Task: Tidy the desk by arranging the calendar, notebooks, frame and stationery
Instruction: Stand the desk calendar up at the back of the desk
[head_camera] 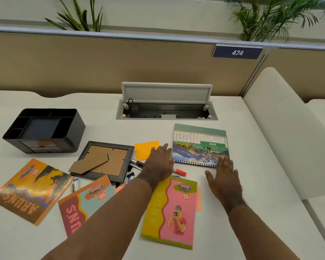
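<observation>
A spiral-bound desk calendar [200, 145] lies flat on the white desk, showing June upside down. My left hand [159, 164] is open at its left edge, fingers spread. My right hand [223, 178] is open at its near right corner, fingertips on the spiral binding. A dark photo frame [103, 160] lies face down with its cardboard stand out. Three notebooks lie near me: an orange one [29, 190], a teal and red one [84, 201], a pink and yellow one [172, 212]. An orange sticky pad [144, 149], a red marker [180, 172], pens [74, 185] and binder clips [131, 174] are scattered.
A black desk organiser [43, 129] with empty compartments stands at the back left. An open cable box [166, 107] with a raised lid is set into the desk behind the calendar. A beige partition [101, 62] runs along the back; a white divider [281, 128] bounds the right side.
</observation>
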Demonstrator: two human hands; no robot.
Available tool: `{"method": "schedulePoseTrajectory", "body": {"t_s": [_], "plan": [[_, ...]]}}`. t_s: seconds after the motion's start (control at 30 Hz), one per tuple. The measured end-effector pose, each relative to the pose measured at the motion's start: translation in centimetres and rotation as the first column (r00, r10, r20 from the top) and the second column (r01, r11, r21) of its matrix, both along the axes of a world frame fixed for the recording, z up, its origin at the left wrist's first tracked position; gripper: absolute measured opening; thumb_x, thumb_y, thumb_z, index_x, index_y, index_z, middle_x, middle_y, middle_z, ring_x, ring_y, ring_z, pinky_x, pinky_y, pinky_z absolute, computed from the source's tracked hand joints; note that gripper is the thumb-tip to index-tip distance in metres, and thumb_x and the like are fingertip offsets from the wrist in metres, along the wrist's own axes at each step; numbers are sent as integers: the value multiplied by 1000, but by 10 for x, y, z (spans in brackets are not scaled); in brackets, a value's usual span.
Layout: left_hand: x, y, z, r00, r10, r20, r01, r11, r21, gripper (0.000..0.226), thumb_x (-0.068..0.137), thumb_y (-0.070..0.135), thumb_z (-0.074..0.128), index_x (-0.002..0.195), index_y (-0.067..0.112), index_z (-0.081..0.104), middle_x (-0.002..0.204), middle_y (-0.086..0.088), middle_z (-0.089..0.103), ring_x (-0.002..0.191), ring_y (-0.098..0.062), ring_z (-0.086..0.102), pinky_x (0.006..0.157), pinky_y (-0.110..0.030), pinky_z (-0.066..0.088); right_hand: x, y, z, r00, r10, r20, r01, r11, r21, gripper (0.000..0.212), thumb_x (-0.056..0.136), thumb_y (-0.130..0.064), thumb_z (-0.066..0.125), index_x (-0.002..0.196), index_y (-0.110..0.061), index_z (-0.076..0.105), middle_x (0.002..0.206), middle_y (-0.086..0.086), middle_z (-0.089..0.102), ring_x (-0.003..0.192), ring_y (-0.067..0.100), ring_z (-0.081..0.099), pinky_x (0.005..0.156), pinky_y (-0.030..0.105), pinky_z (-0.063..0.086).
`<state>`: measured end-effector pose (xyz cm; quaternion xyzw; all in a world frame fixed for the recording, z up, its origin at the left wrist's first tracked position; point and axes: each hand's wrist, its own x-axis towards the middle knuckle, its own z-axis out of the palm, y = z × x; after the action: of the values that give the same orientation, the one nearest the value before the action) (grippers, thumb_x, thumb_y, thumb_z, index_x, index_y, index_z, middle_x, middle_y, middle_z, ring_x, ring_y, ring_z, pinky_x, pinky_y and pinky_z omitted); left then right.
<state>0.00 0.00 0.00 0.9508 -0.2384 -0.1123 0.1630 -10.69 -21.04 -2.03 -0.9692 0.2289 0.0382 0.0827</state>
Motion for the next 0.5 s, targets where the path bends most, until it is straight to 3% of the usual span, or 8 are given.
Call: {"method": "schedulePoseTrajectory", "body": {"t_s": [0.1, 0.17, 0.27, 0.4, 0.5], "plan": [[6, -14, 0, 999, -8, -33, 10, 998, 56, 54, 99, 31, 38, 147, 9, 31, 156, -11, 27, 144, -26, 24, 119, -42, 10, 3, -11, 5, 993, -119, 23, 117, 992, 55, 74, 92, -42, 48, 150, -8, 18, 157, 15, 24, 141, 36, 28, 110, 48, 34], [9, -25, 3, 995, 34, -99, -31, 999, 35, 51, 96, 26, 45, 144, 8, 38, 151, -12, 37, 138, -27, 35, 116, -39, 24, 6, -17, 9, 974, -227, 22, 220, 961, 168, 72, 90, -39, 52, 149, -10, 22, 153, 14, 32, 133, 38, 39, 103, 49, 40], [11, -39, 6, 985, 92, -149, -91, 996, 17, 39, 90, 20, 54, 127, 6, 54, 129, -13, 57, 116, -28, 54, 94, -33, 45, 10, -25, 6, 953, -303, 4, 289, 912, 292, 62, 88, -37, 52, 142, -13, 35, 141, 14, 48, 123, 39, 46, 100, 49, 42], [13, -51, 8, 941, 173, -292, -195, 979, -49, 31, 88, 17, 55, 115, 1, 58, 116, -14, 62, 96, -25, 59, 78, -28, 49, 14, -36, 1, 953, -302, 2, 285, 902, 323, 47, 81, -35, 52, 125, -18, 50, 119, 14, 62, 108, 37, 55, 93, 43, 44], [16, -56, 7, 906, 253, -340, -306, 945, -113, 31, 89, 18, 54, 115, 1, 57, 112, -14, 60, 98, -25, 56, 76, -30, 46, 19, -41, 2, 959, -282, 16, 262, 908, 328, 39, 84, -26, 58, 121, -14, 55, 114, 14, 65, 104, 35, 57, 92, 40, 41]]}}
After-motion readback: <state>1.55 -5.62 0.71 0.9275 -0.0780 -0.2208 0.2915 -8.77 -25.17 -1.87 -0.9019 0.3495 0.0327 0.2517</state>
